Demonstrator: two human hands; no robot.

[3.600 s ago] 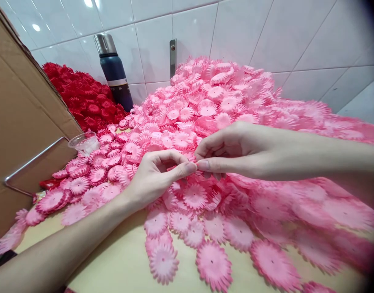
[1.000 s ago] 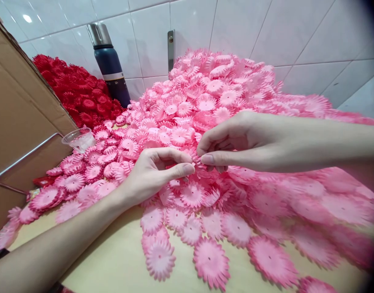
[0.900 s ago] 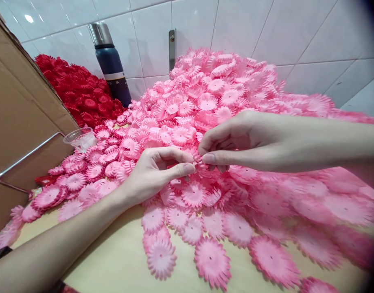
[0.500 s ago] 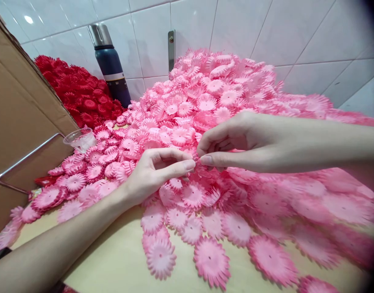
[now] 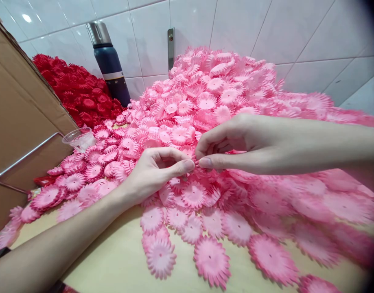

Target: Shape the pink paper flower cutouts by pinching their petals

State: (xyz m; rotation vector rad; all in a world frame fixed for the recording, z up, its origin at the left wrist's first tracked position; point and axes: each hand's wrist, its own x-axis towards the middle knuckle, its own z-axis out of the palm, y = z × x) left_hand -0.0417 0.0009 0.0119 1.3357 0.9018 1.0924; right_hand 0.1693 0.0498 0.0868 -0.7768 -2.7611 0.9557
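Observation:
My left hand (image 5: pixel 164 169) is closed in a pinch, thumb against forefinger, over the front of a big heap of pink fabric flower petals (image 5: pixel 206 101). Its fingertips almost meet those of my right hand (image 5: pixel 235 144), which comes in from the right, also pinching. A small pink bit shows between the two sets of fingertips, but against the pink heap I cannot make out what either hand holds. Below the hands, loose round petal pieces with fringed edges and a centre hole lie flat, among them a darker pink petal piece (image 5: pixel 211 260).
A dark blue bottle (image 5: pixel 110 67) with a steel cap stands by the tiled wall (image 5: pixel 241 28), beside a heap of red petals (image 5: pixel 79 91). A clear plastic cup (image 5: pixel 79 139) sits near a cardboard box (image 5: pixel 25 114) with a bent metal rod (image 5: pixel 28 156). The tabletop (image 5: pixel 113 248) is pale yellow.
The fingertips of my right hand have shifted slightly left and down, closer to my left fingertips. My left hand has hardly moved, and the petals lie as before.

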